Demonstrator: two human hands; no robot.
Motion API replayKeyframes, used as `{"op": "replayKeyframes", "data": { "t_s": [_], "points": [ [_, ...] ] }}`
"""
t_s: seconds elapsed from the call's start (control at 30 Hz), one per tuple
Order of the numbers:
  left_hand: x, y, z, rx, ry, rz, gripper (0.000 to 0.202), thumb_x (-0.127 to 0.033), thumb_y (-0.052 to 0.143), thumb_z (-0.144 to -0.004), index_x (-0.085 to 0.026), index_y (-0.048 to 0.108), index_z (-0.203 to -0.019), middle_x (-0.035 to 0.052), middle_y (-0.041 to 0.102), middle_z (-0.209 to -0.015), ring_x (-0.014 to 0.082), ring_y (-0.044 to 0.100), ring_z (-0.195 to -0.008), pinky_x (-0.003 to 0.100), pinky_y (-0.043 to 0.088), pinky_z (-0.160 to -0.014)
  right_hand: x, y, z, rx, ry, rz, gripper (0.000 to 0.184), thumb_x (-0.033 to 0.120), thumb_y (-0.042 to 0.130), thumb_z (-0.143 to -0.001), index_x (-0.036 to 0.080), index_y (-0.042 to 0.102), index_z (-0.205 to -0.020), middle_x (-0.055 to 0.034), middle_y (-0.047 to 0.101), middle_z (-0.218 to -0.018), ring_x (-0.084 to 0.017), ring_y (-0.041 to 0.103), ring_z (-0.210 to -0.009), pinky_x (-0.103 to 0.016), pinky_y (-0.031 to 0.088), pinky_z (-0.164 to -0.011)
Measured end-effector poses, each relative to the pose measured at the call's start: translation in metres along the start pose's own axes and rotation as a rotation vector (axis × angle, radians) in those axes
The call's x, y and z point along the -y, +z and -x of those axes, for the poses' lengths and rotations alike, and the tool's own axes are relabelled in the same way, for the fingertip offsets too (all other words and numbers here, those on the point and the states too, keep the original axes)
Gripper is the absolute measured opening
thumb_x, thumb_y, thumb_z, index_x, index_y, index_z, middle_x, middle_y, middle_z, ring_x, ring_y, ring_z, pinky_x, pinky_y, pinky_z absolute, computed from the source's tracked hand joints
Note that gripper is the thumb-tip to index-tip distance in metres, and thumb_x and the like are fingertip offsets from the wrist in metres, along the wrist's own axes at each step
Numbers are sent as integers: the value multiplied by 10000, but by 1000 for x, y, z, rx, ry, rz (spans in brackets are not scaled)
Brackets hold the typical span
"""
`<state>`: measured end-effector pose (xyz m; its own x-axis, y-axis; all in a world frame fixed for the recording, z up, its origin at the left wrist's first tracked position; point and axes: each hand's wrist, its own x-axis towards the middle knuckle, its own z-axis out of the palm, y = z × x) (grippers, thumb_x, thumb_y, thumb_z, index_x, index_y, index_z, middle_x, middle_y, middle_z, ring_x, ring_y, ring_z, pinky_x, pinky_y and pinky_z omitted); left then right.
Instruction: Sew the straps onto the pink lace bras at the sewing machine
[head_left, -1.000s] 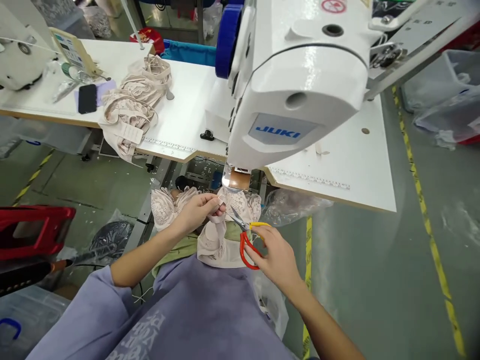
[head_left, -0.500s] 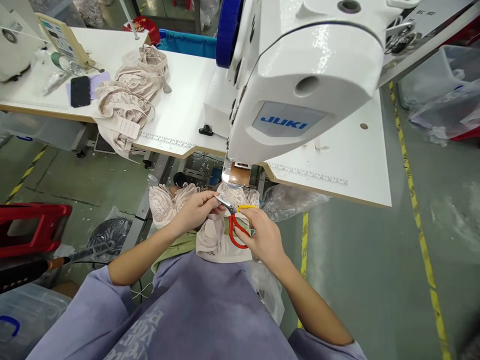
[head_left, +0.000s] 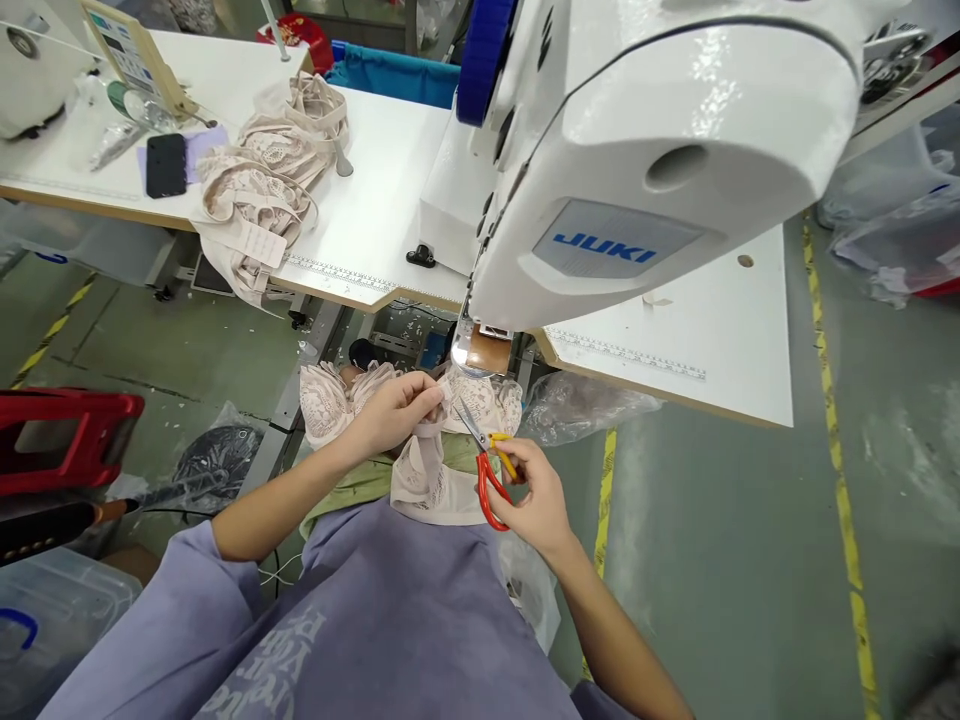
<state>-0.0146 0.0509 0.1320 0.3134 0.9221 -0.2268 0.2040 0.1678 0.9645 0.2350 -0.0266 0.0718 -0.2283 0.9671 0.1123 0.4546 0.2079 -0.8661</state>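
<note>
Pinches the pale lace garment (head_left: 431, 485) with left fingers (head_left: 418, 393) and clasps slightly open scissors (head_left: 484, 441) nearby with right fingers (head_left: 527, 457).

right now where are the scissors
In the head view, the scissors are near the middle, in the right hand, just right of the left hand and below the white sewing machine.

Piled garments (head_left: 259, 180) lie left of the sewing machine (head_left: 675, 190) and scissors (head_left: 483, 441).

The left hand (head_left: 405, 408) is held pinched; to its right and lower, the right hand (head_left: 536, 497) is half curled; both forearms (head_left: 279, 503) are angled inward.
</note>
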Motion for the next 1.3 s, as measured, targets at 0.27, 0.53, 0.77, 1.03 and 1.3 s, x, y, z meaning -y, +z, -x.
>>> {"op": "replayKeyframes", "data": {
  "t_s": [0.27,0.53,0.77,1.03,1.3],
  "points": [
    [-2,-1,0,58,-64,12,356,-487,546,-975,-159,638,-872,16,646,-765,113,577,-669,219,464,-630,10,8,-21,33,-20,55,424,236,687,-789,255,569,-1196,-55,653,-1049,-157,581,-700,-316,499,-656],
    [-4,-8,0,54,-64,-87,308,-396,511,-989,-163,632,-828,12,651,-759,100,565,-634,199,441,-590,8,11,-24,53,76,3,381,251,701,-811,273,643,-1187,-40,701,-1060,-156,612,-706,-304,507,-656],
    [-9,-4,1,31,-41,-74,345,-437,532,-983,-165,612,-785,6,647,-748,99,569,-631,205,458,-610,13,8,-14,34,200,-77,307,322,706,-846,256,703,-1145,-15,708,-870,-142,618,-649,-273,491,-601],
    [4,-9,-2,-125,103,-255,252,-361,532,-973,-176,689,-903,36,707,-839,149,637,-758,237,472,-670,-16,-26,-5,37,339,-16,366,398,704,-817,239,713,-1146,-31,718,-842,-167,634,-666,-293,514,-615],
    [5,-34,-9,30,82,-621,318,-306,396,-997,-206,667,-1133,39,720,-843,134,575,-569,240,375,-519,-90,-132,-105,-245,547,608,525,527,595,-836,167,662,-1212,-173,741,-1030,-313,684,-903,-395,447,-718]
  ]
}}
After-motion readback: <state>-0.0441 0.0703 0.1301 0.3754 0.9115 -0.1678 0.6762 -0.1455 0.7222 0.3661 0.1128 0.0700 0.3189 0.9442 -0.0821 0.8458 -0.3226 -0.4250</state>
